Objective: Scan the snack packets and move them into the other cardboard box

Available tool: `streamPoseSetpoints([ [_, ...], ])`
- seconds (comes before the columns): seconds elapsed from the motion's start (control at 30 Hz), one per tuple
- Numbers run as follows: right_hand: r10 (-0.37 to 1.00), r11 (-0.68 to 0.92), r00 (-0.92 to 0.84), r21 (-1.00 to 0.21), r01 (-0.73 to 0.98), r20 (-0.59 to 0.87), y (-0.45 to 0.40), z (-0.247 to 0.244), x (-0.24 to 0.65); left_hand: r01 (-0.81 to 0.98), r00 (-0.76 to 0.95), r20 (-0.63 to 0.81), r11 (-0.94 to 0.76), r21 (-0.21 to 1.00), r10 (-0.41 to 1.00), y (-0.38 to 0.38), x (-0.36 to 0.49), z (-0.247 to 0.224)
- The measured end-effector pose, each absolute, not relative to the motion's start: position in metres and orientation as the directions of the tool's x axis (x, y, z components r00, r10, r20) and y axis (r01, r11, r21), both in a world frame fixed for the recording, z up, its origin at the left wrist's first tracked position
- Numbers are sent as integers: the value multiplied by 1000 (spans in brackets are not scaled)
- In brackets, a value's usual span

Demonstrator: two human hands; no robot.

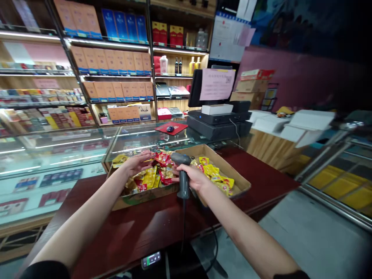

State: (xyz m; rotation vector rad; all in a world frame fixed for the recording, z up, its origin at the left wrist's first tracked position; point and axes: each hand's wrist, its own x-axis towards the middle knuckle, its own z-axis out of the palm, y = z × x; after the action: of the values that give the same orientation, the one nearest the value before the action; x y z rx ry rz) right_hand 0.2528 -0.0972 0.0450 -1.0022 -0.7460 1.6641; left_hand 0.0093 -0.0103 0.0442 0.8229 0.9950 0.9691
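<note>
My right hand (195, 177) is wrapped round the grip of a dark grey barcode scanner (183, 182), whose head sits over a shallow cardboard box (130, 200). A cable runs down from the scanner's base. Over the left part of the box, my left hand (140, 162) has its fingers stretched out, close to a red snack packet (162, 158); whether they touch it I cannot make out. Small yellow packets (149, 177) and red ones lie heaped under that hand. More yellow packets (214, 172) fill the right side of the box.
The box stands on a dark red counter (151, 224). Behind it are a red mouse pad (178, 128), a mouse (170, 129) and a monitor (196, 89) above a black cash drawer (212, 128). A glass display case (64, 155) adjoins at left. A lit phone (151, 260) lies below the front edge.
</note>
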Motion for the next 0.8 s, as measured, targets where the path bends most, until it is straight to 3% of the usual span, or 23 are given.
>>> streamPoseSetpoints([
  [0.33,938,-348,-111,-889,-299,-330,-68,32,168,-187,76,-197,208,960,977,-31,-13,15],
  [0.4,921,-390,-111,-875,-287,-374,-61,29,164,-44,62,-149,152,987,987,-32,-7,5],
  [0.47,898,-440,-115,-852,-284,-425,-54,25,161,216,58,-44,30,976,997,-34,-1,-5],
  [0.6,868,-495,-140,-819,-289,-476,-46,19,158,695,124,166,-205,689,978,-41,11,-17],
  [0.7,863,-504,-166,-807,-306,-476,-46,15,157,808,185,249,-291,513,951,-49,16,-19],
  [0.8,871,-491,-164,-815,-309,-463,-51,14,159,820,227,307,-351,452,924,-56,18,-19],
])
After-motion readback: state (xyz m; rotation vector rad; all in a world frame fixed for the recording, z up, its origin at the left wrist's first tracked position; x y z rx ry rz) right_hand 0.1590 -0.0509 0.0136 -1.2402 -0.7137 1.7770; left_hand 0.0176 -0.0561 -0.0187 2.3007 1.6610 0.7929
